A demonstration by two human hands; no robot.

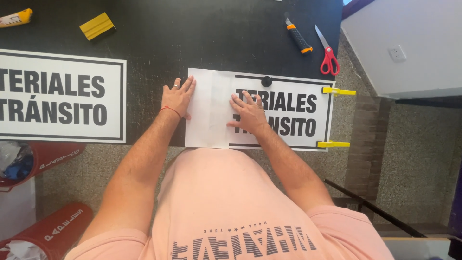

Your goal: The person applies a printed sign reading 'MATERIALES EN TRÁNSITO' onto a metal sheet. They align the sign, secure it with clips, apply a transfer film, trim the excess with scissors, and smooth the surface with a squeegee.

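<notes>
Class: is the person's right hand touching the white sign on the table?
Touching: the head view shows the right hand pressed flat on the sign.

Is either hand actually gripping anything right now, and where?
Nothing is gripped. The left hand lies flat at the white sheet's left edge; the right hand presses flat on the sign.

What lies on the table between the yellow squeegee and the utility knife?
Nothing: in the head view, only bare black table stretches between the yellow squeegee and the utility knife.

Both hands, left hand [178, 97] and right hand [248, 113], flat on white sign [288, 110] atop black table [202, 33]
</notes>
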